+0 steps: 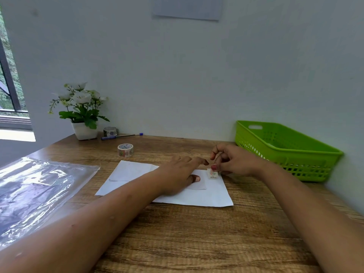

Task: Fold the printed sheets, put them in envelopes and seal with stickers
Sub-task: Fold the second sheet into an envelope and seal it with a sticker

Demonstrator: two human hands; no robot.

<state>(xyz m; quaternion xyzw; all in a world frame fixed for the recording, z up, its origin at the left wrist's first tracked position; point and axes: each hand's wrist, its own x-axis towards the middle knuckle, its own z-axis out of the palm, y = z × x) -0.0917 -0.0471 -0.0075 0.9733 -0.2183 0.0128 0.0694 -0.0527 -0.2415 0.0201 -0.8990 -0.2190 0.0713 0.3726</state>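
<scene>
Wooden desk (pixel 197 233) against pale wall (pixel 177 75), window (pixel 9 85) at left.

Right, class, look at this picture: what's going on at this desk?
A person is sealing a white envelope that lies flat on the wooden desk. The left hand presses down on the envelope, while the right hand pinches a small sticker near its far right corner. A roll of sticker tape stands behind, and a green basket sits to the right.
</scene>
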